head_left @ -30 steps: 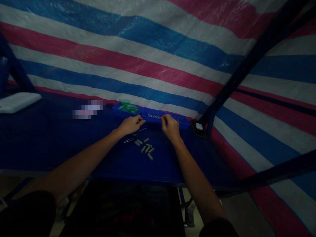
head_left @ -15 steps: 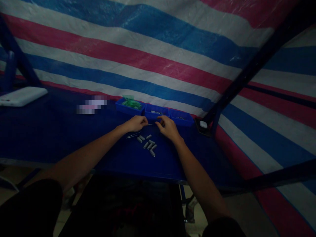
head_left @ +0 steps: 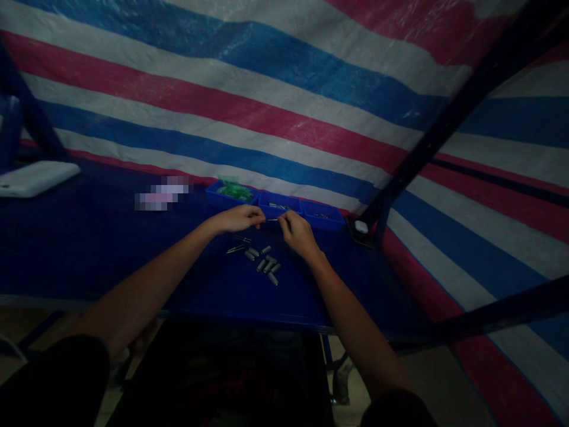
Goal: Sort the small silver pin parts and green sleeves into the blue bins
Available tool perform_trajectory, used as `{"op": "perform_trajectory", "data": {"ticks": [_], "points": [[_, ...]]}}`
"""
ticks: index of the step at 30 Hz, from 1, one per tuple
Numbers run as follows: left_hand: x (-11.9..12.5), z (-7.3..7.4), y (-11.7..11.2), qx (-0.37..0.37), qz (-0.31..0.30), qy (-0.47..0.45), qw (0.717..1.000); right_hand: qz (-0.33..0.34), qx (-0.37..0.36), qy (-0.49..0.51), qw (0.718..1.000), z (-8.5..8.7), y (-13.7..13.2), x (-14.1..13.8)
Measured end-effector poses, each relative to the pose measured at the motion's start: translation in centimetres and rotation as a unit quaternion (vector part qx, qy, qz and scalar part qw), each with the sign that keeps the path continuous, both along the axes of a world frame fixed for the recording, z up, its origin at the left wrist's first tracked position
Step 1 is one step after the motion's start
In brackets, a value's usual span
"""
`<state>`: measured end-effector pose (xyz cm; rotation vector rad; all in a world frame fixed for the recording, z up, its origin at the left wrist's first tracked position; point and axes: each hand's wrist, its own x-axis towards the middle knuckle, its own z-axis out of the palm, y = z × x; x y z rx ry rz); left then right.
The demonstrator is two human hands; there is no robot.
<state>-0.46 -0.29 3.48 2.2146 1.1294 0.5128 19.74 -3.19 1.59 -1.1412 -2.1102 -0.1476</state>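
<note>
My left hand (head_left: pixel 237 217) and my right hand (head_left: pixel 297 233) meet above the dark blue table (head_left: pixel 89 249), both pinched on the two ends of a thin metal pin (head_left: pixel 272 220) held level between them. Just below the hands lie several small grey metal sleeves (head_left: pixel 267 264) and a few loose thin pins (head_left: pixel 236 247). Behind the hands stands a row of blue trays (head_left: pixel 311 220); the left one holds green pieces (head_left: pixel 235 190), the middle one small metal parts (head_left: pixel 278 206).
A white flat device (head_left: pixel 33 177) lies at the table's far left. A striped red, white and blue tarp (head_left: pixel 284 107) hangs behind. A dark metal post (head_left: pixel 427 148) with a white-capped foot (head_left: pixel 361 227) rises at the right. The table's front edge runs below my forearms.
My right hand drew back from the trays toward my left hand. Both hands now pinch the thin pin between them. The view shifted slightly.
</note>
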Motion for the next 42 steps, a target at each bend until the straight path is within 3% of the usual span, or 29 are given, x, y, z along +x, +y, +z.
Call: {"op": "perform_trajectory", "data": {"ticks": [2, 4, 6, 9, 11, 13, 18, 22, 25, 34, 39, 42], "points": [[-1.5, 0.3, 0.2, 0.001, 0.015, 0.096, 0.995, -0.058, 0.021, 0.037, 0.997, 0.4, 0.8, 1.4], [-3.0, 0.3, 0.4, -0.001, 0.032, 0.159, 0.987, -0.160, 0.050, 0.082, 0.982, 0.7, 1.6, 3.4], [-4.0, 0.0, 0.7, -0.016, 0.020, 0.180, 0.983, -0.267, 0.045, 0.105, 0.957, 0.8, 2.1, 5.7], [-4.2, -0.8, 1.0, -0.026, -0.003, 0.177, 0.984, -0.345, -0.010, 0.114, 0.932, 0.4, 2.3, 8.2], [-3.6, -1.5, 1.1, -0.011, -0.010, 0.175, 0.984, -0.347, -0.025, 0.123, 0.930, 0.1, 2.1, 8.5], [-2.7, -2.1, 1.0, 0.017, -0.018, 0.177, 0.984, -0.307, -0.021, 0.130, 0.943, 0.0, 1.8, 7.7], [-0.6, -3.2, 0.7, 0.128, -0.034, 0.177, 0.975, -0.102, -0.046, 0.091, 0.990, -0.1, 0.8, 2.7], [-0.2, -2.9, 0.7, 0.144, -0.026, 0.117, 0.982, 0.009, -0.051, 0.015, 0.999, -0.8, -0.2, -0.6], [-0.4, -2.3, 0.5, 0.131, -0.013, 0.076, 0.988, 0.030, -0.034, -0.014, 0.999, -1.2, -0.6, -1.4], [-0.6, -1.1, -0.2, 0.104, 0.004, 0.020, 0.994, -0.011, 0.046, -0.046, 0.998, -0.7, -0.9, -1.0], [-2.4, 0.0, -0.2, 0.006, -0.021, 0.115, 0.993, -0.201, 0.110, 0.056, 0.972, 0.5, 1.0, 2.5], [-3.1, 0.3, -0.6, -0.011, -0.003, 0.205, 0.979, -0.311, 0.063, 0.076, 0.945, 0.9, 2.1, 5.9]]}}
